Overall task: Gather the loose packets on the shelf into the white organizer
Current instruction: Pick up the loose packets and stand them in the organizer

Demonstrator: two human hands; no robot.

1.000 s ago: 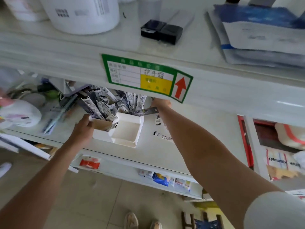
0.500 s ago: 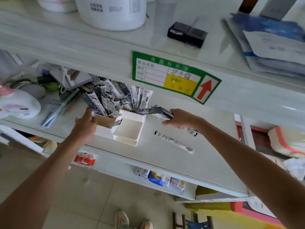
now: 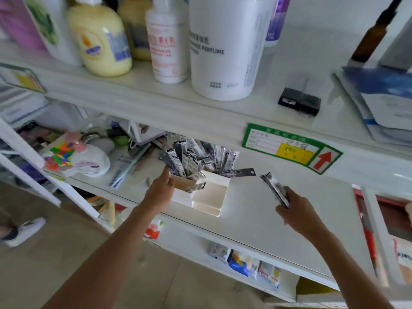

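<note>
The white organizer [image 3: 208, 198] stands on the middle shelf [image 3: 263, 215], its back compartments stuffed with several upright black-and-white packets [image 3: 196, 157]. One packet [image 3: 242, 172] lies flat across the organizer's right rim. My left hand [image 3: 159, 189] grips the organizer's left side. My right hand [image 3: 297, 211] is to the right of the organizer, above the shelf, closed on a small bunch of packets [image 3: 275, 189] that point up and left.
Bottles [image 3: 219, 47] and a small black box [image 3: 299, 103] line the upper shelf. A green price label [image 3: 292, 148] sticks to its front edge. Combs, a white bottle [image 3: 90, 161] and clutter fill the shelf's left. Snack packs [image 3: 245, 263] sit below.
My right hand has lifted the loose packets off the shelf and drawn back to the right. One packet now rests across the organizer's rim. The camera has tilted upward.
</note>
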